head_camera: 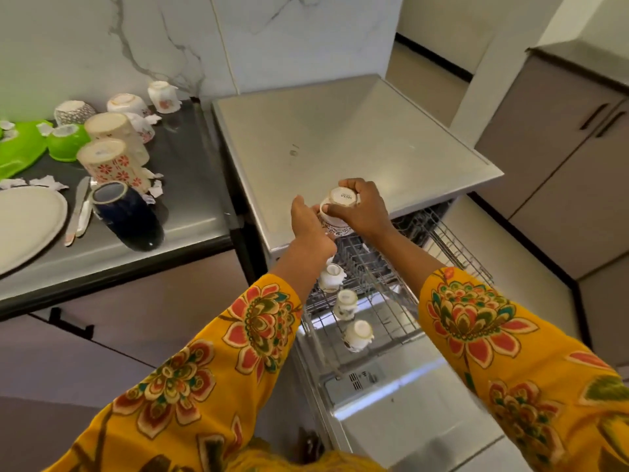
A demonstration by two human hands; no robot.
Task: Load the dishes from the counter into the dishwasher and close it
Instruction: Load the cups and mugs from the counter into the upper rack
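A kitchen corner with white marble-veined wall panels holds a stainless-steel dishwasher [340, 137], its flat top bare and its door [401, 413] dropped open toward the camera. The grey wire upper rack [401, 301] is pulled out over the door. Three small white cups stand upside down in a row along the rack's left part: one [331, 277] nearest the dishwasher body, one [345, 303] in the middle, one [358, 334] closest to the camera.

Above the dishwasher's front edge, the right hand [360, 209] grasps a white patterned cup [338, 211] held base up, fingers curled round its sides. The left hand [308, 223] reaches to the same cup from the left, its fingertips at the cup's wall; how firmly it grips cannot be told. Both arms wear yellow floral sleeves [483, 321].

Left of the dishwasher runs a dark grey counter [190, 185]. On it stand more upturned dishes: a dark blue glazed mug [127, 216] nearest the dishwasher, two cream mugs with red flower print [114, 165] behind it, several small white floral cups [162, 95] toward the wall, a green plastic bowl [66, 143], a green tray [17, 148] and a large white plate [27, 223] at the far left edge. A knife with a pale handle [76, 212] lies between the plate and the blue mug. Grey cabinet doors [561, 158] with dark handles stand to the right of the dishwasher.
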